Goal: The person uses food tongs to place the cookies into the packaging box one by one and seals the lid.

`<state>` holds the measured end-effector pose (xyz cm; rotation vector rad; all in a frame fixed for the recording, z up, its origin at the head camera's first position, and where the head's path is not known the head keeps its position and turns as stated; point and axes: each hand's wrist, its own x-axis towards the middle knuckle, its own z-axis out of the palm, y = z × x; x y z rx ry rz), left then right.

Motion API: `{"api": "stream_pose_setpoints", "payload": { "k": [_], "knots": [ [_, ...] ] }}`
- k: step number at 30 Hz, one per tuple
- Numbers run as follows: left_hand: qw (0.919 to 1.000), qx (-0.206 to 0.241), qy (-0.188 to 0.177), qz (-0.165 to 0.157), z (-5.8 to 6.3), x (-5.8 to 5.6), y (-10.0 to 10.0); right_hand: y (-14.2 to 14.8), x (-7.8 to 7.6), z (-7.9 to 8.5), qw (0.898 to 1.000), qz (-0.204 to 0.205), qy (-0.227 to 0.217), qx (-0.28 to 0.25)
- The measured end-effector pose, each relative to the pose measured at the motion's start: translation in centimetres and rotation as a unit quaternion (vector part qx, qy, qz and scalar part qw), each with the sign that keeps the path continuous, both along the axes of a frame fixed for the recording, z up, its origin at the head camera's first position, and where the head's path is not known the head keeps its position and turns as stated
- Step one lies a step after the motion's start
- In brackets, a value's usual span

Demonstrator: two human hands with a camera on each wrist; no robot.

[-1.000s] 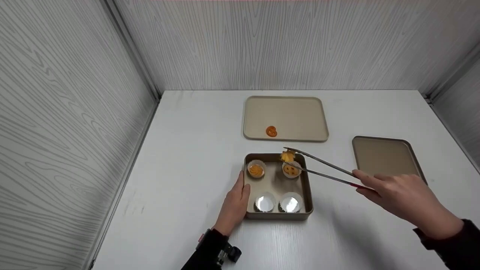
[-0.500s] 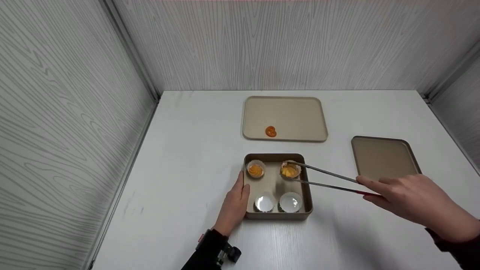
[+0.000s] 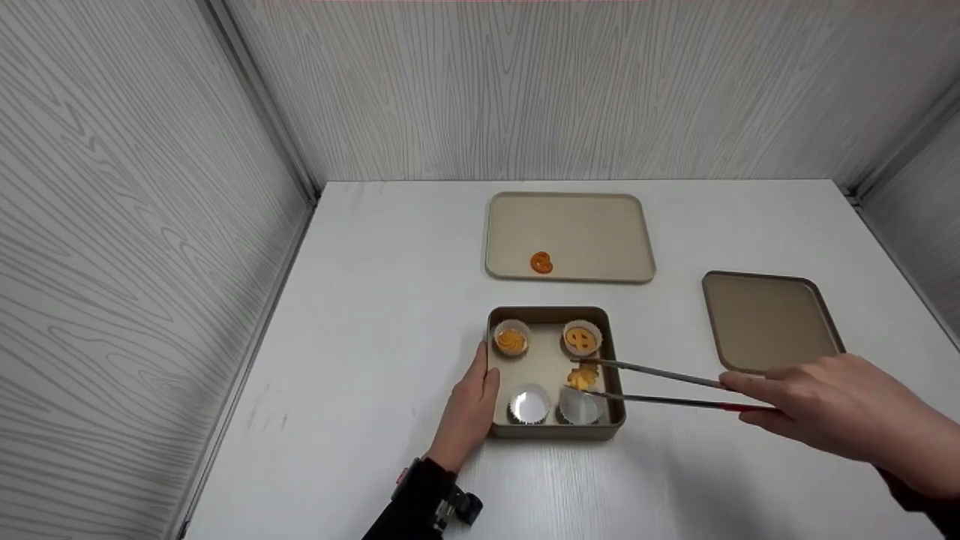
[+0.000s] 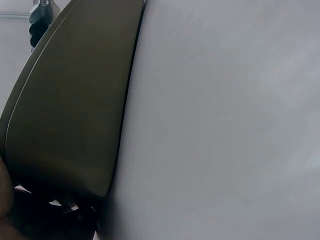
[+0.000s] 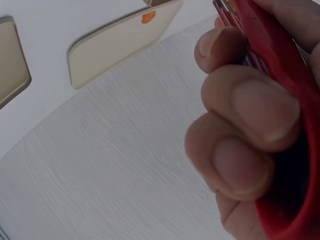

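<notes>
My left hand (image 3: 467, 400) holds the left wall of a square beige tin (image 3: 538, 433), its thumb at the rim. In my right hand (image 3: 840, 409) are long metal tongs (image 3: 660, 373) with a red handle (image 5: 280, 40); the fingers curl round that handle. Between the tong tips sits a yellow ruffled cookie (image 3: 582, 377), over the tin's right side and overlapping the front right paper cup (image 3: 581, 409). The front left cup (image 3: 529, 405) has nothing in it. At the back, one cup holds a swirl cookie (image 3: 512, 342), the other a round cookie with holes (image 3: 580, 340).
Behind the tin, a flat beige tray (image 3: 592, 232) bears one orange-brown pretzel-shaped cookie (image 3: 541, 262). A smaller brown tray or lid (image 3: 772, 319) lies at the right, partly under the view of the right hand. Wood-grain panels (image 3: 540, 90) border the table.
The tongs with the yellow cookie have moved from the tin's back right edge, over the back right cup, toward the front right cup. The left hand and tin have stayed put.
</notes>
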<state>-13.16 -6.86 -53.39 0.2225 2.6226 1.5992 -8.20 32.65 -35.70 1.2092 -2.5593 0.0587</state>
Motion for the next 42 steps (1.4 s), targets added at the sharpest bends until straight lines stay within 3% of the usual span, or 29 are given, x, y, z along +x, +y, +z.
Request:
{"api": "stream_pose_setpoints", "payload": {
  "k": [19,26,42],
  "knots": [
    [0.9999,-0.006,-0.011,0.002,0.1,-0.1,0.1,-0.9,0.2,0.7,0.998,0.020,-0.030,0.045],
    [1.0000,0.000,-0.008,0.002,0.1,0.0,0.0,-1.6,-0.2,0.5,0.997,0.007,-0.045,0.067],
    [1.0000,0.003,0.000,0.005,0.0,0.0,0.1,-2.4,-0.9,-0.3,0.997,0.005,-0.006,0.075]
  ]
}}
